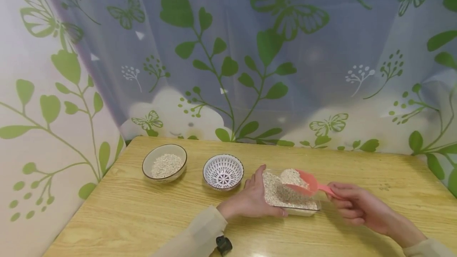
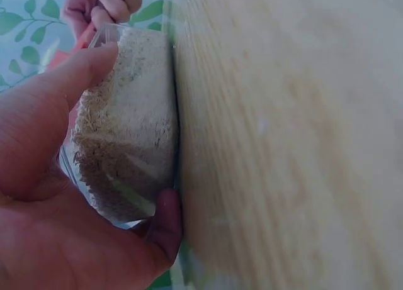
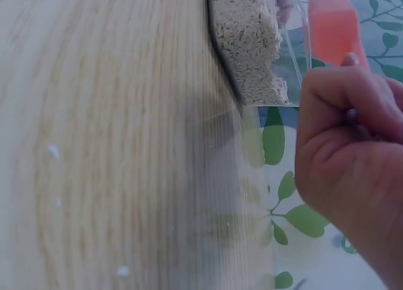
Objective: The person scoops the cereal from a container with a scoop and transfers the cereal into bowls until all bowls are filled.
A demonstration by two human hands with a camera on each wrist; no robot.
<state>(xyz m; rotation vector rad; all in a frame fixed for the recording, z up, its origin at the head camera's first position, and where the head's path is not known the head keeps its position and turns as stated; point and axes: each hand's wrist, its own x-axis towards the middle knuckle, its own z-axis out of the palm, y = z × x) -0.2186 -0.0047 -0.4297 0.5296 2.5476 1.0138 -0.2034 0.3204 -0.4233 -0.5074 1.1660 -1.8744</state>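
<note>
A clear rectangular container [image 1: 301,211] filled with oat flakes [image 1: 273,191] sits on the table at the right of centre in the head view. My left hand [image 1: 251,199] grips its left end, thumb along the front wall and fingers round the far side. Over the container, a pink scoop [image 1: 311,181] carries a heap of oats. My right hand [image 1: 362,207] holds the scoop by its handle, to the right of the container. In the left wrist view, the left thumb [image 2: 85,70] presses against the container's wall. The right wrist view shows the right fingers curled round the scoop handle.
Left of the container stands a small bowl [image 1: 223,171] with a dark pattern inside and nothing in it. Farther left, a larger bowl [image 1: 148,165] holds oats. A leaf-and-butterfly printed curtain [image 1: 228,66] hangs behind the wooden table [image 1: 143,217].
</note>
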